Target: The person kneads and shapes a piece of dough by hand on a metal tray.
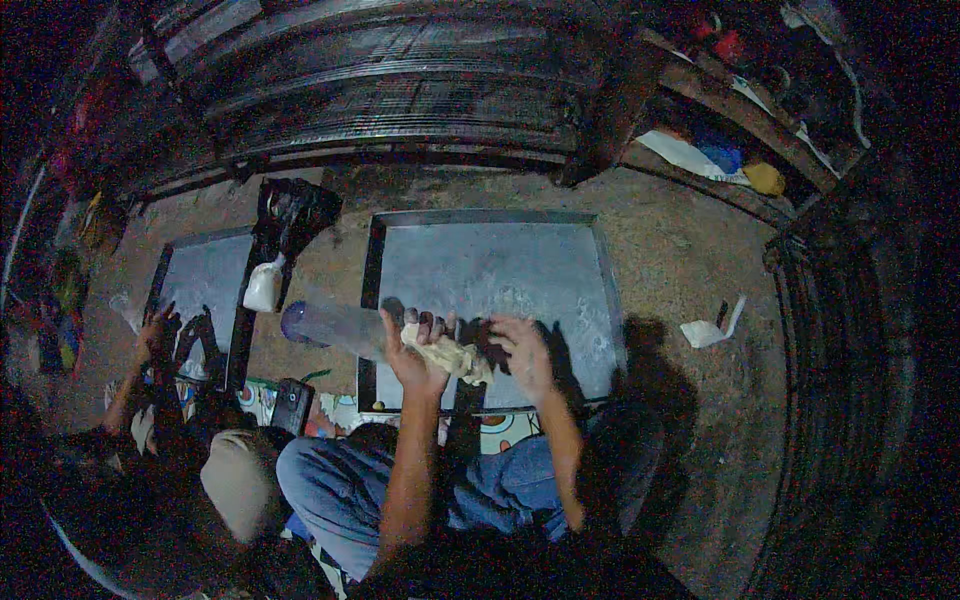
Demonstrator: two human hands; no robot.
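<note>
My left hand (pixel 418 365) is turned palm up, its fingers curled around a soft, pale lump of dough (pixel 445 352). Part of the dough hangs down toward the right, above a shallow grey metal tray (pixel 540 270) dusted with white powder. My right hand (pixel 525 352) is just right of the dough, fingers apart and holding nothing; it is slightly blurred. To the left of my left hand, a clear bottle-like cylinder with a purple end (pixel 335 325) lies across the tray's left rim.
At left, a co-worker's hand (pixel 155 330) is over a second tray (pixel 215 262). Between the trays are a black plastic bag (pixel 290 210) and a bag of white powder (pixel 263 288). A phone (pixel 292 405) lies near my knee. At right is a small white packet (pixel 703 333). Slatted shelving (pixel 400 90) stands behind.
</note>
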